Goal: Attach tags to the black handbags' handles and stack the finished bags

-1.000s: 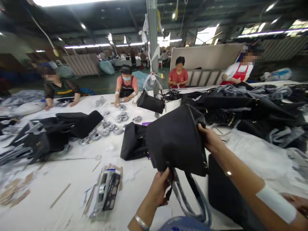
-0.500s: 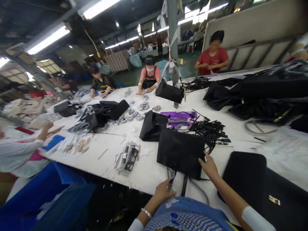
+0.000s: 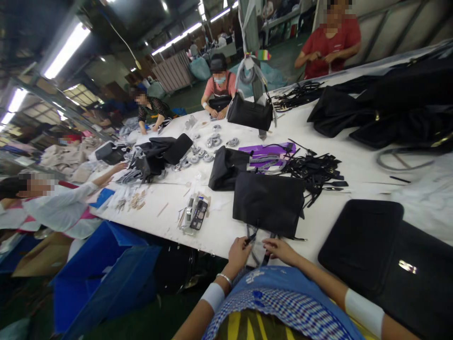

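Lit tube lights (image 3: 67, 51) hang at left under a dark ceiling (image 3: 123, 12); far left, windows (image 3: 76, 94); green floor (image 3: 180, 97) beyond.

From my end, I see my left hand (image 3: 239, 250) held low in front of the body, thumb and fingers drawn together in a pinch. My left forearm (image 3: 208, 302) slants up and inward from the bottom edge, bent at the wrist. My right hand (image 3: 281, 250) sits near it, not touching, back upward, fingers bent and pointing left. My right forearm (image 3: 329, 283) stretches in diagonally from the lower right.
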`<state>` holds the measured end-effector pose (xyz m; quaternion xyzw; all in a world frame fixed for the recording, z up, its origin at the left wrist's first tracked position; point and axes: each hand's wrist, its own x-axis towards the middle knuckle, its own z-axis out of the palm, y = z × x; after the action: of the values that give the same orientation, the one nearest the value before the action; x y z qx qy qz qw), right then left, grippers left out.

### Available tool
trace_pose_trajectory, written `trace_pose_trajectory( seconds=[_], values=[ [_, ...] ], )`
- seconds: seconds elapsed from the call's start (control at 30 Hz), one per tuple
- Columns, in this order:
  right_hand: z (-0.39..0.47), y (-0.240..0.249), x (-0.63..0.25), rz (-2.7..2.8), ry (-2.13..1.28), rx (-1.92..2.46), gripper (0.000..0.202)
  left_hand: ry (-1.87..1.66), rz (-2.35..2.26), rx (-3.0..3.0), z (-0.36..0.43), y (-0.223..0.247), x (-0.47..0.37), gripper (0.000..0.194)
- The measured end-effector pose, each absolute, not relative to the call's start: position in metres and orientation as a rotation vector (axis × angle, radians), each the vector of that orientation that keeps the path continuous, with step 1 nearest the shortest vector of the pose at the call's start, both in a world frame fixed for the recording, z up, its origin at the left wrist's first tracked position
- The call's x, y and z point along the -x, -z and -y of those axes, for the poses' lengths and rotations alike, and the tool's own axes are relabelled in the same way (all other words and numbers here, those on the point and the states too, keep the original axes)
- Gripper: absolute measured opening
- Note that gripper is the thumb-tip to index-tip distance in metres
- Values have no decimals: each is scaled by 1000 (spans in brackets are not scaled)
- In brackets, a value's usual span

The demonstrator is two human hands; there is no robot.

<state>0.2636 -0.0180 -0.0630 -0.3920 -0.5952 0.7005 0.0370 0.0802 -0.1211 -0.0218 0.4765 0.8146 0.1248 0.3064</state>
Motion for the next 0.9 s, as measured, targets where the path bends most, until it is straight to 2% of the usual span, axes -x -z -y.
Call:
trace_pose_trajectory(
  seconds=[0.2,0.33,0.47,0.63,0.73,0.9],
  values=[
    [9,84,-273,2249,-1654,1049,37,-206,-2261,-1383,112,25,-75,32],
    [-4,79,-270,2194,-1566,1129,38,-183,-2183,-1353,103,19,-70,29],
    [-5,56,-256,1989,-1814,1155,29,-504,-2070,-1085,99,1,-67,32],
    [14,14,-237,1550,-2401,1002,44,-918,-1468,-551,114,-28,-87,48],
    [25,2,-232,1406,-2571,1006,49,-932,-1318,-432,129,-43,-97,51],
    [33,9,-227,1404,-2441,1231,47,-692,-1460,-560,147,-60,-82,48]
  ],
)
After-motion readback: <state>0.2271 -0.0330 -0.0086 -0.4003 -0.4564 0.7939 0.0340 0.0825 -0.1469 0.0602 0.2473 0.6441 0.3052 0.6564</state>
